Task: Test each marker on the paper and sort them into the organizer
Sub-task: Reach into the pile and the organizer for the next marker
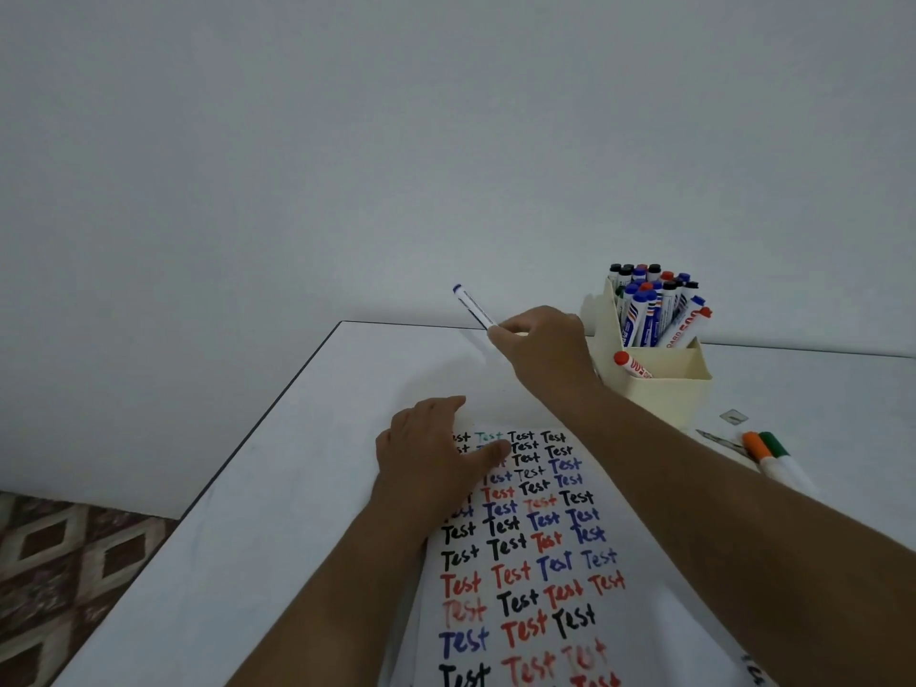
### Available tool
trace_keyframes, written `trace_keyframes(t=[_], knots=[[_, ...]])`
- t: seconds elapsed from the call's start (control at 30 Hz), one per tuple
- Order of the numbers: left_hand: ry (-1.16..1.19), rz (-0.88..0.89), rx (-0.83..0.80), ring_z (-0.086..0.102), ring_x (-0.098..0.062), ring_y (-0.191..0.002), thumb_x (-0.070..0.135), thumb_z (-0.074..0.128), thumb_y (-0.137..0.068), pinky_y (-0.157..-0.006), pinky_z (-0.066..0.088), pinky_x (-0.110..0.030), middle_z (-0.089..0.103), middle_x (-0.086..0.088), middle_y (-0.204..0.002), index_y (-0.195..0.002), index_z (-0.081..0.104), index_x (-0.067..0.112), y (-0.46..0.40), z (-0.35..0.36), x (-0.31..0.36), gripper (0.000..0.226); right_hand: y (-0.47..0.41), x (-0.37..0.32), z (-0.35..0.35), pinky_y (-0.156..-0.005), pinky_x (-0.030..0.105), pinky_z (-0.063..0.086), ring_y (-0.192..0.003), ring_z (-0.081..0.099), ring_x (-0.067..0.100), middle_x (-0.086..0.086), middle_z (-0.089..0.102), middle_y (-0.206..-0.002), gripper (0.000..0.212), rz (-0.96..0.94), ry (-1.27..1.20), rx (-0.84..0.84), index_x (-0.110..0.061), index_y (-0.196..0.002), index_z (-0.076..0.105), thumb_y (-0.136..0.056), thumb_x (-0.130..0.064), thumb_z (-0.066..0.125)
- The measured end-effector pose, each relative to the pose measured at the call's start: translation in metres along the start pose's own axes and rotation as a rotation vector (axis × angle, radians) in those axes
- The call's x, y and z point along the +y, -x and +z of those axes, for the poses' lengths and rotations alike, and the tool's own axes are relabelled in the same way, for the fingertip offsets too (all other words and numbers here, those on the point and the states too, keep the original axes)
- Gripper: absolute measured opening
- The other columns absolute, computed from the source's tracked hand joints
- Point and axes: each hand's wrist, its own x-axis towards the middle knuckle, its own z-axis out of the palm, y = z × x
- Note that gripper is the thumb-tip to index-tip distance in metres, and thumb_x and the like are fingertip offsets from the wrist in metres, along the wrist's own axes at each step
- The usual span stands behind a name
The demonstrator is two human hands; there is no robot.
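- On the white surface (307, 488), the left hand (430, 453) lay palm down across the upper left corner of the paper (535, 562), fingers straight and spread, thumb stretched rightward over the written rows; it held nothing and pressed the sheet flat.
- Beyond the top edge of the paper, the right hand (543, 347) was raised with its forearm crossing diagonally from the lower right, over the sheet's right side.
- Its grip was closed around a blue-capped marker (473, 307), fingers curled on the lower barrel; the capped end pointed up and to the left, clear of the surface.
- Just right of that hand stood the cream organizer (659, 384), its back compartment packed with upright markers (649, 309) capped black, blue and red, and a red-capped marker (630, 364) leaning in the front compartment.
- Farther right, an orange marker (758, 451) and a green marker (775, 446) lay side by side.
- Rows of "Test" in black, blue, red and green covered the paper.
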Motion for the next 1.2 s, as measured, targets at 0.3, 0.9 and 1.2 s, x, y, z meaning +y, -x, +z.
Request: trace_keyframes(t=[0.3, 0.9, 1.2], knots=[[0.322, 0.289, 0.133, 0.035, 0.005, -0.128, 0.069, 0.056, -0.084, -0.113, 0.032, -0.036, 0.045, 0.023, -0.139, -0.140, 0.046, 0.039, 0.014, -0.008, 0.012, 0.064, 0.086, -0.009, -0.060, -0.081, 0.033, 0.061, -0.079, 0.072, 0.022, 0.008, 0.075, -0.082, 0.011, 0.308, -0.768, -0.069, -0.006, -0.100, 0.072, -0.094, -0.015, 0.069], [0.213, 0.472, -0.210, 0.060, -0.004, -0.092, 0.055, 0.030, -0.101, -0.079, 0.051, -0.026, 0.065, 0.013, -0.099, -0.119, 0.056, 0.031, 0.034, -0.007, 0.040, 0.040, 0.140, 0.014, -0.077, -0.067, 0.015, 0.055, -0.076, 0.070, 0.007, -0.005, 0.077, -0.083, 0.014, 0.276, -0.743, -0.011, -0.027, -0.092, 0.073, -0.085, -0.015, 0.078], [0.360, 0.472, -0.146, 0.062, -0.001, -0.073, 0.054, 0.047, -0.097, -0.063, 0.042, -0.011, 0.065, 0.023, -0.082, -0.129, 0.057, 0.039, 0.034, -0.012, 0.039, 0.037, 0.141, 0.017, -0.080, -0.067, 0.015, 0.053, -0.069, 0.062, 0.000, -0.012, 0.074, -0.079, 0.013, 0.201, -0.754, -0.025, -0.019, -0.104, 0.072, -0.094, -0.012, 0.066]])
